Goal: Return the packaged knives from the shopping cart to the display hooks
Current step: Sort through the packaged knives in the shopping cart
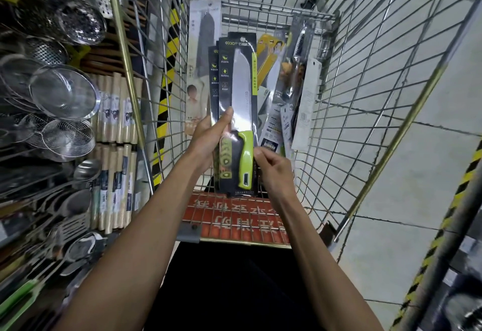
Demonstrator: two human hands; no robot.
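A stack of black-carded packaged knives with green handles [241, 95] is held upright over the shopping cart [365, 111]. My left hand [210, 140] grips the stack's left edge, thumb across the front of the top pack. My right hand [272, 167] pinches the right edge by the green handle. More packaged knives stay in the cart: a pale pack [202, 64] behind on the left, and several packs [289, 88] leaning on the right. No display hooks for knives show clearly.
Shelving on the left carries steel strainers [65, 93], skimmers, ladles and wooden rolling pins [117, 111]. The cart's red child-seat flap [234, 221] lies near me. Yellow-black hazard tape runs along the floor [167, 88] and at the right [443, 226].
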